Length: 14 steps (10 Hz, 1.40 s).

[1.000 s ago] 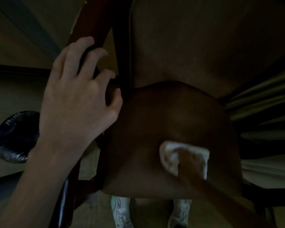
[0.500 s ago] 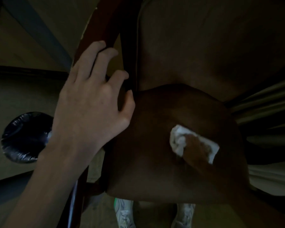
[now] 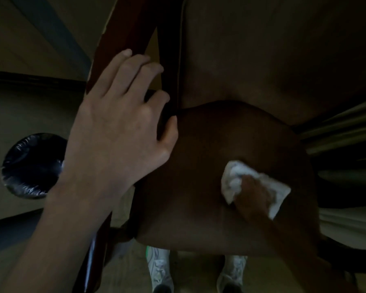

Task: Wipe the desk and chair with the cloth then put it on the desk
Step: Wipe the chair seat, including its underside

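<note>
The scene is dim. A chair with a brown padded seat (image 3: 199,187) and a padded back (image 3: 273,49) fills the middle of the view. My right hand (image 3: 254,193) reaches in from the lower right and presses a crumpled white cloth (image 3: 232,180) onto the right part of the seat, fingers bunched into it. My left hand (image 3: 118,123) rests on the chair's dark wooden side rail (image 3: 123,28), fingers spread and the thumb touching the seat's left edge. No desk can be made out.
A round bin with a black liner (image 3: 32,166) stands on the floor at the left. My white shoes (image 3: 159,271) show below the seat's front edge. Pale striped fabric (image 3: 342,132) hangs at the right of the chair.
My right hand has slid the cloth from near the seat's front edge up and to the right. My left hand stays on the side rail.
</note>
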### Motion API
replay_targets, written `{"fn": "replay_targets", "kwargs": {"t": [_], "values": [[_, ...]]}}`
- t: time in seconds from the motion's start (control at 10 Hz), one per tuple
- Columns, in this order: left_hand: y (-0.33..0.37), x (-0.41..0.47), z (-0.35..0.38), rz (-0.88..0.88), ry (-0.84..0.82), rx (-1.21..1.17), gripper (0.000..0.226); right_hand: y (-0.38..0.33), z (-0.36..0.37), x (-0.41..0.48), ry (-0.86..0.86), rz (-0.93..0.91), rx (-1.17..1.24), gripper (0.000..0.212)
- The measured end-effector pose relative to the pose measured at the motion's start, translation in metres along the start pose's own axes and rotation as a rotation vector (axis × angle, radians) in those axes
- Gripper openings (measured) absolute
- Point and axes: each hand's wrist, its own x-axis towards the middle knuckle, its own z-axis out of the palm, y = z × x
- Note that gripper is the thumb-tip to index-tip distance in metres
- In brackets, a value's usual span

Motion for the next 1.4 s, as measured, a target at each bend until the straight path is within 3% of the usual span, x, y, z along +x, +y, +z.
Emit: {"fn": "replay_targets", "kwargs": {"t": [0.1,0.2,0.3,0.4,0.5,0.6,0.7,0.8,0.9,1.0,1.1,1.2,1.3,1.4], "values": [[0.0,0.0,-0.001,-0.018,0.004,0.013,0.05,0.001,0.024,-0.069,-0.085,-0.214,-0.069,0.058],[-0.001,0.005,-0.001,-0.004,-0.007,0.008,0.05,0.019,0.009,-0.042,-0.082,-0.315,-0.011,0.054],[-0.001,0.006,-0.002,-0.001,0.004,-0.007,0.049,0.017,-0.016,0.025,-0.002,-0.057,-0.103,0.048],[0.0,0.003,-0.001,-0.005,0.009,0.002,0.05,-0.006,-0.004,-0.019,-0.114,-0.031,-0.124,0.049],[-0.001,0.001,0.0,-0.009,0.02,-0.012,0.049,0.002,0.016,-0.08,-0.28,-0.23,0.005,0.039],[-0.004,0.004,0.003,0.013,0.024,0.008,0.051,0.014,0.008,-0.044,-0.246,-0.315,-0.018,0.018],[-0.005,0.005,0.01,0.008,0.026,0.03,0.055,0.003,-0.015,0.014,-0.128,-0.064,0.008,0.024],[-0.003,0.003,0.013,-0.032,0.033,0.012,0.056,-0.004,-0.006,-0.004,-0.021,-0.046,0.005,0.045],[-0.003,0.002,0.009,-0.003,0.011,0.041,0.056,0.01,0.007,-0.044,-0.164,-0.205,-0.048,0.051],[-0.004,0.005,0.002,0.04,-0.008,0.016,0.053,0.023,-0.013,0.004,-0.106,-0.269,-0.002,0.034],[-0.003,0.005,0.002,0.028,0.011,0.018,0.05,0.004,-0.041,0.048,-0.001,0.012,-0.087,0.047],[-0.001,0.004,0.003,0.015,0.007,0.034,0.05,-0.006,-0.004,-0.009,-0.004,0.042,-0.057,0.052],[-0.002,0.003,0.002,0.013,0.001,0.034,0.05,0.0,0.033,-0.086,-0.163,-0.176,-0.041,0.06],[-0.005,0.004,0.006,0.034,0.011,0.034,0.051,0.014,0.023,-0.074,-0.173,-0.276,0.027,0.05]]}}
